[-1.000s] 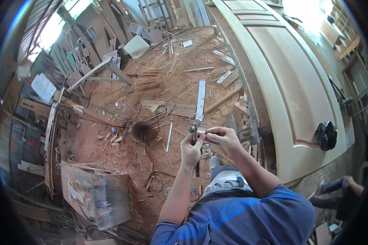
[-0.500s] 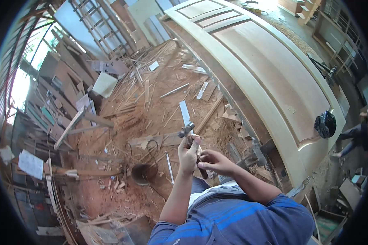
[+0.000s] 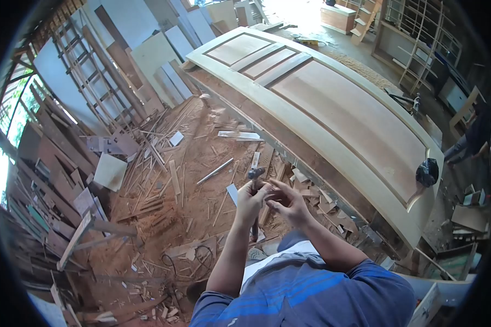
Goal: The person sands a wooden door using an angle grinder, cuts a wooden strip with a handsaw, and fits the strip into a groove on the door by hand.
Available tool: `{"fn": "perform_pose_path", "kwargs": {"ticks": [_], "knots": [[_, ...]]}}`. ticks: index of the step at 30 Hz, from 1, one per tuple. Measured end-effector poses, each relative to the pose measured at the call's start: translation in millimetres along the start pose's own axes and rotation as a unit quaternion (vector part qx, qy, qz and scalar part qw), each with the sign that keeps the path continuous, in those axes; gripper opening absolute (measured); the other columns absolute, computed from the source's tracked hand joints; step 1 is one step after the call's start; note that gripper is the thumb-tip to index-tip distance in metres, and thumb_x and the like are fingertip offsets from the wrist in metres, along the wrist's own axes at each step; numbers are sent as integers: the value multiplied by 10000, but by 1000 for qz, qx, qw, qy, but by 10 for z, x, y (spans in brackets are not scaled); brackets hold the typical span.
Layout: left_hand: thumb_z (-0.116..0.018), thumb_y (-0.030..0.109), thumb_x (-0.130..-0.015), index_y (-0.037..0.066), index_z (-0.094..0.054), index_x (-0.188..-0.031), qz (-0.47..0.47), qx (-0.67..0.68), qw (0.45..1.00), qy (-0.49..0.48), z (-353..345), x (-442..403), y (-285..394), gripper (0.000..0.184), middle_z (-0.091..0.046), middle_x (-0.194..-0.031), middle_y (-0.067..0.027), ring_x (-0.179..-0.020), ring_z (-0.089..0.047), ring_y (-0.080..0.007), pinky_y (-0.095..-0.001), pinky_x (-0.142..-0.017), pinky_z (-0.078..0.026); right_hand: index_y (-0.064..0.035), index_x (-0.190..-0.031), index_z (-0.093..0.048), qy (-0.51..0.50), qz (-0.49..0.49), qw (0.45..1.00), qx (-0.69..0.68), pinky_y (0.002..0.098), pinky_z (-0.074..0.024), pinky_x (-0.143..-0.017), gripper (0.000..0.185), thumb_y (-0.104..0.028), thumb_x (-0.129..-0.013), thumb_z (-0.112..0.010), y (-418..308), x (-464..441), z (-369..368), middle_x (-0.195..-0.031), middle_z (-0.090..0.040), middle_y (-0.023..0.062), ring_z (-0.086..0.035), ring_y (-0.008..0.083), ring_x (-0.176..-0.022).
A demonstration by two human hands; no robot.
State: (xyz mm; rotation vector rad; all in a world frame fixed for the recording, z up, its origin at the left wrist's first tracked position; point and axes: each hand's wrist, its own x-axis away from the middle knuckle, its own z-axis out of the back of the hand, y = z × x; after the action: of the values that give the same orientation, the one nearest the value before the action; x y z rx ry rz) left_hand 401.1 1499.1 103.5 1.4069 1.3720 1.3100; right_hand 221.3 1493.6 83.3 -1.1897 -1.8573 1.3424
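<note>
My left hand (image 3: 249, 201) is closed around a hammer (image 3: 255, 173). The metal head sticks up above the fist, and the dark handle hangs below it. Close by on the right is my right hand (image 3: 290, 204), its thumb and fingers apart and curved toward the left thumb. Whether a small object sits between the fingertips of both hands is too small to tell. A large panelled wooden door (image 3: 343, 109) lies flat to the right of both hands. On its near end rests a black plastic bag (image 3: 427, 173).
Wood scraps and offcuts (image 3: 319, 199) litter the dirt floor below the hands. Boards lean along the left side (image 3: 49, 163), and a ladder (image 3: 90, 68) stands at the back. At the far right is another person (image 3: 472, 133). A loose cable (image 3: 202, 256) lies on the floor.
The view has turned up and to the right, bringing in more of the far end. My right hand has moved up from the hammer handle to beside the left thumb, its fingers now apart.
</note>
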Motion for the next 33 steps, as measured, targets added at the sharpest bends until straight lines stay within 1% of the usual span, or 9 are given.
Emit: {"fn": "perform_pose_path", "kwargs": {"ticks": [5, 6, 14, 18, 21, 24, 30, 32, 33], "knots": [[-793, 164, -1030, 35, -779, -1049, 40, -25, 998, -45, 362, -669, 212, 131, -666, -781, 59, -605, -500, -13, -218, -532, -348, -13, -1408, -718, 54, 96, 984, 138, 291, -609, -989, 410, 30, -1003, -770, 36, -810, 1, -1212, -784, 109, -739, 149, -1114], [-790, 176, -1037, 46, -773, -1045, 53, -15, 997, -47, 385, -806, 243, 131, -633, -752, 73, -573, -469, -9, -220, -511, -317, 10, -1235, -807, 78, 122, 974, 173, 275, -623, -931, 248, 6, -987, -800, -34, -981, -2, -1147, -818, 113, -760, 131, -1038], [-797, 196, -1038, 19, -786, -1180, 68, -78, 995, 10, 425, -2416, 355, 227, -676, -817, 73, -587, -457, 1, -220, -513, -320, 2, -1178, -829, 68, 83, 979, 173, 262, -613, -775, 194, 20, -996, -765, 363, -2783, 803, -1005, -814, 69, -748, 109, -873], [-820, 175, -1013, -37, -775, -1238, 5, -111, 988, 108, 359, -3362, 175, 313, -741, -980, 16, -879, -631, -64, -250, -814, -518, 8, -1110, -837, 130, 35, 990, 38, 263, -602, -754, 162, 5, -980, -739, 455, -4071, 1467, -926, -804, 52, -730, 109, -815], [-804, 156, -1024, -25, -746, -1328, 16, -117, 984, 135, 421, -3749, 186, 358, -787, -1008, 19, -739, -588, -4, -214, -593, -417, 36, -1069, -824, 212, 45, 961, 172, 248, -557, -682, 174, -37, -985, -691, 444, -5104, 2061, -834, -783, 45, -705, 91, -742], [-785, 166, -1034, 0, -753, -1338, 25, -100, 981, 163, 502, -3831, 112, 348, -799, -1007, 6, -705, -557, 1, -209, -580, -394, 8, -1036, -846, 232, 65, 938, 251, 273, -551, -648, 171, -111, -977, -739, 819, -6173, 2734, -768, -782, 56, -705, 88, -680], [-771, 182, -1041, 19, -764, -1329, 105, -84, 966, 220, 584, -3658, 202, 330, -797, -962, -8, -588, -481, 7, -212, -523, -370, -63, -1081, -861, 260, 65, 884, 382, 340, -579, -849, 157, -117, -961, -775, 1155, -7306, 3153, -988, -832, 91, -761, 196, -935], [-776, 150, -1040, -25, -747, -1328, 136, -77, 959, 235, 624, -3587, 220, 339, -794, -1016, -35, -829, -638, -64, -252, -754, -496, -50, -1108, -854, 248, 148, 806, 517, 350, -554, -964, 172, -102, -961, -782, 1145, -7395, 3172, -1066, -835, 94, -752, 236, -1061], [-779, 135, -1039, -47, -739, -1328, 149, -72, 956, 243, 645, -3554, 230, 344, -793, -1043, -48, -949, -716, -100, -272, -869, -559, -64, -1129, -853, 243, 150, 819, 498, 366, -539, -1004, 188, -98, -958, -781, 1186, -7436, 3227, -1098, -828, 99, -738, 257, -1097]]}}
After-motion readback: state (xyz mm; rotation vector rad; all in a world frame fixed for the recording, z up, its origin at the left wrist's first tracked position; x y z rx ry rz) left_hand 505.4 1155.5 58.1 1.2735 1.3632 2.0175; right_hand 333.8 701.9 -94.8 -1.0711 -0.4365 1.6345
